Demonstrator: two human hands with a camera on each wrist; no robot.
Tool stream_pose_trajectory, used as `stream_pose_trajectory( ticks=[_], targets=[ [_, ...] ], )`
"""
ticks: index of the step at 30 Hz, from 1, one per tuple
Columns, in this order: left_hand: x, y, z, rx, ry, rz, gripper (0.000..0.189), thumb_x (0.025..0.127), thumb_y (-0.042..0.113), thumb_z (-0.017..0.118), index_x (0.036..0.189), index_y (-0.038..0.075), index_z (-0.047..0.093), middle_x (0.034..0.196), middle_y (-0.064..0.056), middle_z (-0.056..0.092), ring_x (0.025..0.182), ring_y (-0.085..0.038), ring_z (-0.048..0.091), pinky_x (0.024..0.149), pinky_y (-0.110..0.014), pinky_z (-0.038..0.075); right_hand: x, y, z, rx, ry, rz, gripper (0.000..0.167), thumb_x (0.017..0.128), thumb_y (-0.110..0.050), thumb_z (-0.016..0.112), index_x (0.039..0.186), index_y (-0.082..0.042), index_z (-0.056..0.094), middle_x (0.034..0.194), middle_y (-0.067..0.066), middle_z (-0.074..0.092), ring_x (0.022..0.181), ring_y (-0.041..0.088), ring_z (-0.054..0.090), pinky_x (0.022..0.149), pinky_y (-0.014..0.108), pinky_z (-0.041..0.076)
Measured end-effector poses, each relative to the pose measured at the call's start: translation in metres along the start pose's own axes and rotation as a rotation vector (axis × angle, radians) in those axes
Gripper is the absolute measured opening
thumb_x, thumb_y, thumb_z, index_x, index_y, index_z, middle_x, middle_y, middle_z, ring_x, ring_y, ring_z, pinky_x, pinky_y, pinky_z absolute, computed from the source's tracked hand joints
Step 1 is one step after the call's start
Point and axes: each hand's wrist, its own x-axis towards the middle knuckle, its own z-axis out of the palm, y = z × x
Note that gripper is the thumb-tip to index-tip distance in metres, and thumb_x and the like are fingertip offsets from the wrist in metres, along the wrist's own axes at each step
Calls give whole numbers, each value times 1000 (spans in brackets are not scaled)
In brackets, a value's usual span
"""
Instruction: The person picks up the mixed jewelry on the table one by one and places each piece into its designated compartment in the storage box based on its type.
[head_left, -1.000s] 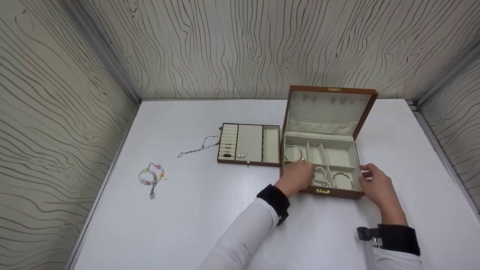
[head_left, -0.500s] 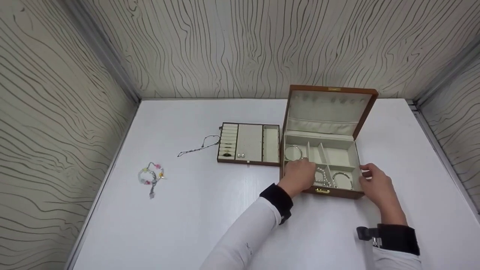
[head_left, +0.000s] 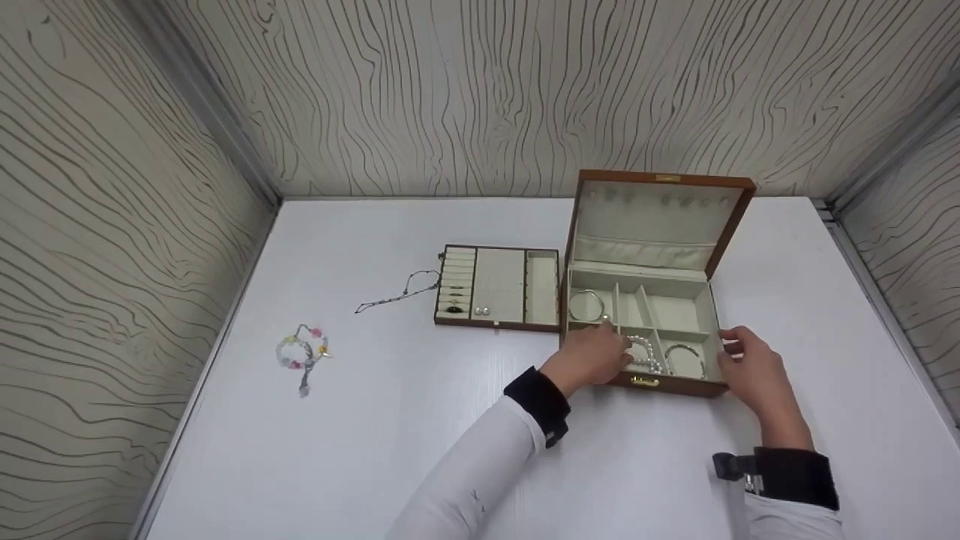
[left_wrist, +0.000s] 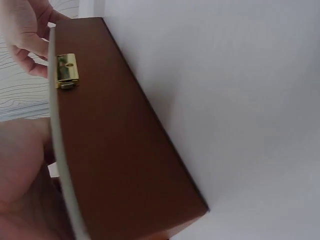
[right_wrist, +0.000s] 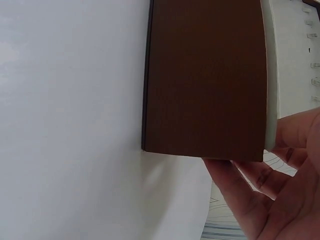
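Note:
A brown jewelry box [head_left: 682,387] stands with its lid [head_left: 651,225] raised. My left hand [head_left: 589,356] reaches over the front wall into the front left compartment; its fingertips, and anything between them, are hidden by the hand in the head view and by the wall in the left wrist view. Beside it, a pearl strand [head_left: 651,352] lies in the front middle compartment. One bangle [head_left: 602,304] sits in the back left compartment, another [head_left: 682,346] in the front right. My right hand [head_left: 754,367] grips the box's right side, thumb at the rim and fingers against the outer wall [right_wrist: 235,185].
A shallow tray [head_left: 499,325] with ring rolls and pearl earrings [head_left: 482,310] adjoins the box's left side. A thin dark chain [head_left: 397,300] trails from the tray's left edge. Further left, a beaded bracelet [head_left: 292,352] lies on the white table [head_left: 375,450]. Patterned panels rise behind and at the sides.
My left hand shifted slightly right and up over the front left compartment, then drew back a little toward the lower left. The right hand and the box have stayed in place.

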Motion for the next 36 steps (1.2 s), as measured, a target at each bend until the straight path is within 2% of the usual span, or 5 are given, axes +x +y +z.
stream_pose_trajectory(
  ticks=[8,12,19,27,36],
  targets=[
    [-25,-15,-20,-147,143,142,46,92,32,69,136,24,59,112,-1,55,83,-9,55,67,-20,49,2,3,-1,5,-12,-1,39,96,-6,47,132,11,45,117,37,54,107,50,56,76,49,51],
    [-42,-26,-30,-195,221,149,43,92,29,70,133,20,61,107,2,52,76,-7,53,61,-17,45,2,3,-1,-12,-4,-18,39,96,-5,47,131,12,45,117,38,54,107,52,55,79,54,49],
    [-65,-47,-40,-197,307,108,41,94,29,68,133,18,61,109,1,54,73,-7,54,56,-18,43,1,0,0,-39,-2,-17,39,95,-5,45,131,12,44,117,38,54,108,52,53,80,56,47],
    [-80,-89,-47,-261,409,10,40,93,26,69,130,12,62,110,-4,57,74,-10,56,58,-22,46,2,-2,0,-30,-24,-1,41,97,-6,44,134,12,42,121,39,52,111,52,52,82,56,47],
    [-116,-159,-49,-390,492,-246,42,91,21,71,130,8,61,119,-11,57,76,-15,61,61,-29,52,2,-2,-2,-37,-36,13,40,98,-5,45,134,12,42,122,39,51,112,52,51,84,56,47]
  ],
)
